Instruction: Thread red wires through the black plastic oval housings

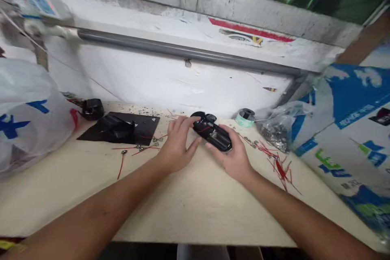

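Observation:
A black plastic housing (212,133) with a red wire inside is held above the beige tabletop (189,207), near its middle. My right hand (234,156) cradles it from below, fingers curled round its right end. My left hand (178,144) is closed on the housing's left end, fingertips pinching at its edge beside a round black part (197,114). Loose red wires with metal tabs (134,150) lie just left of my left hand.
A black mat (143,124) holding another black part (117,128) lies at the back left, with a small black piece (92,109) beyond it. A white plastic bag (27,113) fills the left. Tape roll (245,117), bag of metal bits (278,128), red wires (278,166) and printed sacks (353,130) crowd the right.

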`<state>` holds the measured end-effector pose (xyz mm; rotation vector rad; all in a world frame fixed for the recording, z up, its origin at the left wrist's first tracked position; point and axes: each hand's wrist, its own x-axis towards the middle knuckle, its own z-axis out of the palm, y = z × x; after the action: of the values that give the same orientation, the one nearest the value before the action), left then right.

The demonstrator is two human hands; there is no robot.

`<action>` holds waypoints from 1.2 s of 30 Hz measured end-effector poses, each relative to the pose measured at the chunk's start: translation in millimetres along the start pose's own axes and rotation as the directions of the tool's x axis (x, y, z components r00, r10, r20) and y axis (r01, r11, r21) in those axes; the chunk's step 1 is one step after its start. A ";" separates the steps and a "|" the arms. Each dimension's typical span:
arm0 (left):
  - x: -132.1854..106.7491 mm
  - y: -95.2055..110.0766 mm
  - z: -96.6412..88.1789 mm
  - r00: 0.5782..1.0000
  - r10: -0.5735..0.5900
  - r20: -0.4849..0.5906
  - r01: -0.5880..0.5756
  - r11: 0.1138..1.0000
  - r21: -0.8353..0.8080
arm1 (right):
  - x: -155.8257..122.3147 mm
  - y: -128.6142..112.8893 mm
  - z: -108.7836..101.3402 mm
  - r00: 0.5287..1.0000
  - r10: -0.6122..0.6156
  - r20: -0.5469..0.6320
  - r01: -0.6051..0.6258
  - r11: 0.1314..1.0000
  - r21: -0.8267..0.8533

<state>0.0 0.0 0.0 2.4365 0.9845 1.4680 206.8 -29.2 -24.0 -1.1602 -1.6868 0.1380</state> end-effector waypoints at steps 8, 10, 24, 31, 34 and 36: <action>-2.5 -3.9 11.5 0.917 -0.221 0.331 0.345 0.857 -0.383 | -6.0 1.9 7.3 0.997 0.063 0.049 -0.072 0.977 0.203; -2.5 -5.8 14.2 0.904 -0.304 0.301 0.413 0.803 -0.429 | -7.9 1.0 9.7 0.992 0.066 0.110 -0.092 0.963 0.252; 3.1 -17.7 21.7 0.826 -0.482 0.291 0.517 0.444 -0.732 | -6.4 -16.2 8.7 0.858 0.216 0.466 -0.482 0.649 0.588; 0.8 -18.3 16.8 0.866 -0.459 0.197 0.497 0.755 -0.428 | 2.9 -2.6 8.6 0.741 0.366 0.563 -0.671 0.438 0.598; 0.9 -16.3 14.0 0.880 -0.439 0.184 0.476 0.802 -0.361 | 2.3 1.3 9.8 0.754 0.376 0.539 -0.657 0.426 0.622; 0.5 -15.3 12.2 0.890 -0.419 0.178 0.455 0.817 -0.355 | 2.1 1.8 9.9 0.762 0.350 0.545 -0.647 0.431 0.628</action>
<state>3.2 14.8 -12.4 1.8233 1.0286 1.2322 200.2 -22.6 -28.1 -0.9026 -1.2050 1.4346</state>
